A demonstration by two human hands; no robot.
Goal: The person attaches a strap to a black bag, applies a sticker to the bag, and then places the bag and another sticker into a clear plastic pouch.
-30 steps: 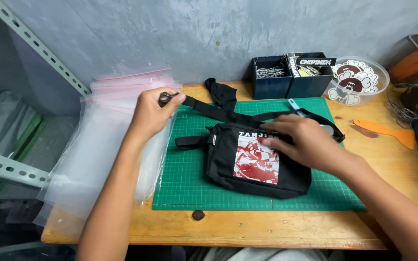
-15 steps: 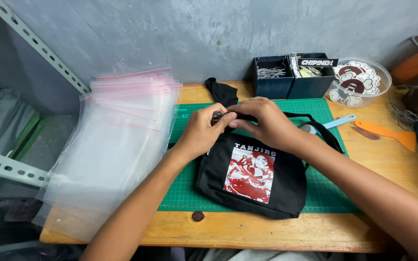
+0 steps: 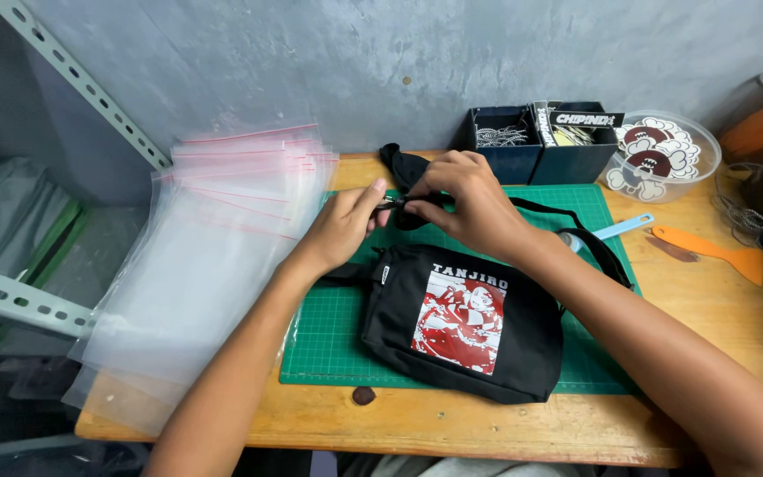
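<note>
Both hands have closed in from apart: left hand [image 3: 342, 228] and right hand [image 3: 463, 201] now meet, each pinching the metal clasp [image 3: 390, 202] on the black strap [image 3: 402, 168]. Below the wrists lies the black pouch [image 3: 465, 322], flat on the green mat [image 3: 328, 340]. Working it well means steady fingertip grips, the strap untwisted. Clear zip bags [image 3: 214, 256] lie left.

Both hands, left hand [image 3: 342, 228] and right hand [image 3: 465, 201], pinch the strap buckle [image 3: 390, 202] above the black sling bag [image 3: 465, 322] on the green cutting mat [image 3: 333, 340].
</note>
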